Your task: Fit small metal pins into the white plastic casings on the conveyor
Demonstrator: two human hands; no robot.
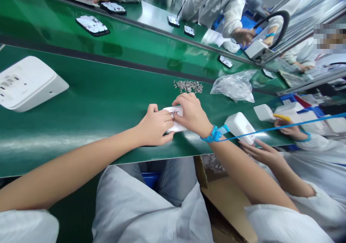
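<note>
A small white plastic housing [177, 128] lies between my hands over the green bench, with small dark details inside it. My left hand [156, 127] is closed around its left side, its fingertips over the near part. From the right, my right hand [192, 114] curls over the housing, the thumb pressed inside and the fingers bent over the far edge. Whether a tiny part sits under the right thumb is hidden. A blue wrist strap [214, 133] is on my right wrist. Just beyond the hands lies a pile of small metal parts [188, 86].
A larger white device casing [32, 84] rests at the left. A clear plastic bag [234, 86] lies right of the metal parts. A co-worker's hands [266, 153] hold a white casing [240, 127] nearby. Circuit boards [93, 25] sit on the green line beyond. The strap's blue cord [270, 127] stretches right.
</note>
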